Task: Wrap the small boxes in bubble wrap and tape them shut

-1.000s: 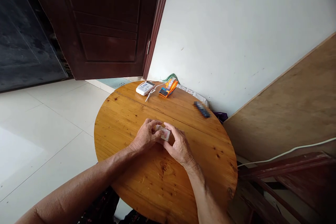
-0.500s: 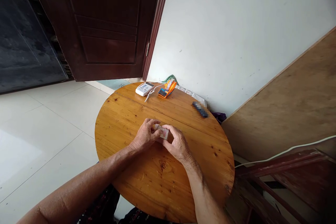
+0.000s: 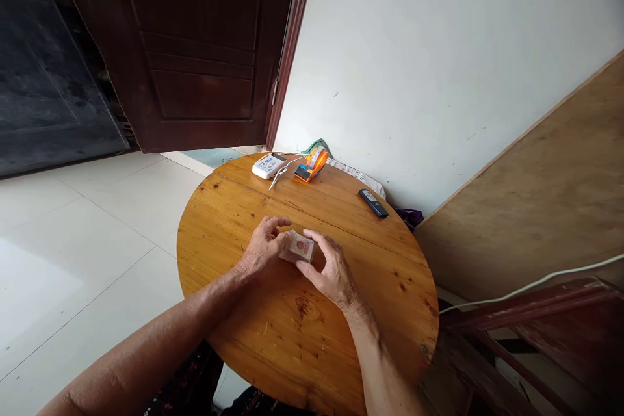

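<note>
A small boxy deck of cards [image 3: 301,246], pale with a red print on its top face, is between my two hands just above or on the round wooden table [image 3: 219,234]; I cannot tell whether it touches the wood. My left hand [image 3: 263,248] has its thumb against the deck's left end. Its index finger stretches out past the deck, and its lower fingers are partly hidden. On the other side my right hand [image 3: 334,273] frames the deck's right end, thumb at the near edge and forefinger at the far edge.
At the table's back stand a white device with a cord [image 3: 269,166] and an orange and blue tape dispenser [image 3: 311,166]. Farther right lies a dark handheld device [image 3: 373,203]. A wall [image 3: 414,65] borders the back; a reddish wooden chair or frame [image 3: 536,312] is at right.
My left fingers have drawn back from the deck's top, and its red-printed face shows more fully. My right thumb and forefinger have spread slightly.
</note>
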Motion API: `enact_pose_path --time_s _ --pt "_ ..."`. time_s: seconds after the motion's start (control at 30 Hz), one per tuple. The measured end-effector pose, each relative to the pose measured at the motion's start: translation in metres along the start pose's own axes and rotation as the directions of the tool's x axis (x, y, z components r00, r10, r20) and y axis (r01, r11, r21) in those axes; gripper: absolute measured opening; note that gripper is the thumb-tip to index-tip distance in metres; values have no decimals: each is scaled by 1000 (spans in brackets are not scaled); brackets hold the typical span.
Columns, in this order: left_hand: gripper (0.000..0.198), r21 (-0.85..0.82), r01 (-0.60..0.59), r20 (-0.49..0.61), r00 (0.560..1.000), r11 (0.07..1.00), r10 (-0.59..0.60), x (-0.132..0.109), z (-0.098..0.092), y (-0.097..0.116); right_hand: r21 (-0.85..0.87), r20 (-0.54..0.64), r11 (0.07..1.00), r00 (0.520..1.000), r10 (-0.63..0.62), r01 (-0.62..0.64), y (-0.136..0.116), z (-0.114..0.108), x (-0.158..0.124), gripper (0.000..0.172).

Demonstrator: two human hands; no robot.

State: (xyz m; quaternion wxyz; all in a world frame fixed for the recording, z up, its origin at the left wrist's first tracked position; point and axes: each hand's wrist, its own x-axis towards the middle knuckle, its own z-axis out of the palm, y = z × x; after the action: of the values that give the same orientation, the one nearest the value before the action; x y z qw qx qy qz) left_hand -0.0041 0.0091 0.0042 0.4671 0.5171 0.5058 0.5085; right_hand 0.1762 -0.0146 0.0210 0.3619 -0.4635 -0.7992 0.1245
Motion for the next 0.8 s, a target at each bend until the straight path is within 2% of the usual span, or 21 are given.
enact_pose_path --time_s 0.13,0.33,0.6,0.73,0.8 --pt "38 -207 146 -35 987 967 -157 6 -7 4 105 -64 991 994 85 -78 8 -8 1 45" --pt "28 -350 214 -69 965 912 -253 11 -11 6 210 -54 960 978 203 -188 18 -9 1 45" --pt "29 -350 218 -35 969 911 -245 10 -10 8 235 -2 940 967 256 -249 11 -4 4 42" --pt "25 -284 230 38 973 931 -229 7 -8 11 218 4 940 963 269 -263 10 -1 11 38" --pt "25 -200 204 87 978 958 -190 5 -6 10 208 -9 949 970 242 -235 10 1 16 37"
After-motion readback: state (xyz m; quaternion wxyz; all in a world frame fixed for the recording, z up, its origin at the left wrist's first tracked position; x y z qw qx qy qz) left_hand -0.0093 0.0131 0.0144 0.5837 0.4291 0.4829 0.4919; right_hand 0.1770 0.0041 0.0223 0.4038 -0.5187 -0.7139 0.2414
